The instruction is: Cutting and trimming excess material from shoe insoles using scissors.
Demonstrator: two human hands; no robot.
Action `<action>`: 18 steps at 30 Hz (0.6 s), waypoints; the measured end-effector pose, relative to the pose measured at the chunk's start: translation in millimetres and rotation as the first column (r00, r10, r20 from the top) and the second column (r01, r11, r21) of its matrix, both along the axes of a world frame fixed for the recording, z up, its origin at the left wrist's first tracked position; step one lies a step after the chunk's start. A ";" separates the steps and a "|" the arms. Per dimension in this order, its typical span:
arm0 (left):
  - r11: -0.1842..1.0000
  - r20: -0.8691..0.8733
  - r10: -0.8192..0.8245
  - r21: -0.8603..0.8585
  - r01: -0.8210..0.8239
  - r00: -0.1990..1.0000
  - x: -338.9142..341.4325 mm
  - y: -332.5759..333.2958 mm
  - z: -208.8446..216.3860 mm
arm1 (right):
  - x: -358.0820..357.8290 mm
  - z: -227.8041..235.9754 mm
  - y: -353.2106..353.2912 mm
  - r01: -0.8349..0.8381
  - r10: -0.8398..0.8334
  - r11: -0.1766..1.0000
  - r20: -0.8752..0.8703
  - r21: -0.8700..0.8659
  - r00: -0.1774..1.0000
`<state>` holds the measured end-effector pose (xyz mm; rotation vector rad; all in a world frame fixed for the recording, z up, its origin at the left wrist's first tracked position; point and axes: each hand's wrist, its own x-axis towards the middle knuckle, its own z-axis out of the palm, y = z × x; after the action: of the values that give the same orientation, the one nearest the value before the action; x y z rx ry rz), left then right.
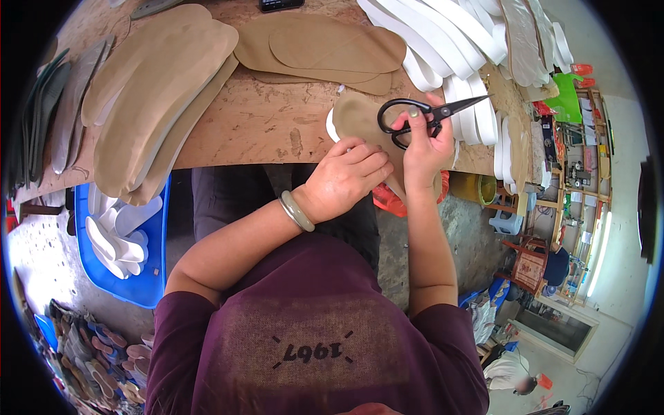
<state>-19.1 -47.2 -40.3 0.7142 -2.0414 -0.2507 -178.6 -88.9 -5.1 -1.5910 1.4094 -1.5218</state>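
Observation:
At the near edge of the wooden table lies a tan insole [360, 114], with a white layer showing along its left side. My left hand [346, 178] is closed over the insole's near part, fingers bent together; the thumb is hidden. A pair of black scissors [465, 105] is in my right hand [425, 149], the fingers around the looped handles. Its blades look closed and point right, away from the insole. The insole narrows toward the gap between my hands, and part of it is covered by them.
Tan insole sheets lie stacked on the table [277, 124] at the left [166, 97] and back [325, 45]. White insoles [429, 34] fill the back right. Dark insoles [41, 117] stand far left. A blue bin [128, 289] of white pieces sits below left. A person [508, 371] is at lower right.

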 end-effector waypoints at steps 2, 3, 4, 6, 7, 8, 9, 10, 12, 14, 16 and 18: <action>1.000 0.007 0.013 0.011 -0.014 1.000 0.6 0.7 0.3 | -0.9 -0.6 -3.6 0.050 -0.050 0.999 0.071 -0.008 0.996; 1.000 0.008 0.012 0.011 -0.012 1.000 1.2 0.1 0.0 | -1.6 1.9 -7.9 0.052 -0.043 0.997 0.152 -0.058 0.987; 1.000 0.002 0.016 0.008 -0.016 1.000 1.2 -1.4 0.1 | -4.0 6.7 -13.9 0.057 -0.031 0.993 0.230 -0.108 0.973; 1.000 -0.004 0.019 0.003 -0.019 1.000 0.8 -0.8 0.1 | -7.9 17.1 -18.5 0.083 -0.041 0.984 0.250 -0.159 0.967; 1.000 0.013 0.026 0.003 -0.026 1.000 0.7 -0.4 -0.2 | -5.7 23.7 -16.9 -0.069 0.083 0.994 0.162 -0.089 0.983; 0.999 0.029 0.033 0.003 -0.033 0.999 0.7 -0.3 -0.4 | -3.9 29.1 -14.5 -0.212 0.212 0.977 0.082 -0.006 0.974; 1.000 0.030 0.031 0.001 -0.031 0.999 1.1 -0.7 -0.5 | 4.1 30.1 -10.5 -0.263 0.277 0.958 -0.139 0.112 0.951; 1.000 0.036 0.030 0.006 -0.030 0.999 0.0 -0.8 1.0 | 8.2 32.3 -11.6 -0.255 0.269 0.961 -0.141 0.110 0.953; 1.000 0.049 0.017 0.017 -0.018 0.999 -0.7 2.9 2.2 | 13.2 34.8 -21.1 -0.319 0.359 0.933 -0.414 0.163 0.837; 0.999 0.012 0.037 0.018 -0.037 0.999 0.3 0.5 1.5 | 8.5 42.8 -37.5 -0.376 0.418 0.866 -0.062 0.330 0.906; 0.999 0.014 0.021 0.025 -0.022 1.000 -0.4 2.7 2.3 | -7.6 46.3 -32.7 -0.381 0.399 0.887 -0.019 0.263 0.917; 0.999 0.019 0.014 0.041 -0.015 1.000 -1.5 5.3 4.7 | -22.1 52.7 -20.9 -0.306 0.307 0.950 -0.003 0.067 0.952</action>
<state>-20.6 -41.9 -35.6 0.7595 -2.0530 -0.2793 -200.7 -109.8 47.5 -1.6909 1.1417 -1.2715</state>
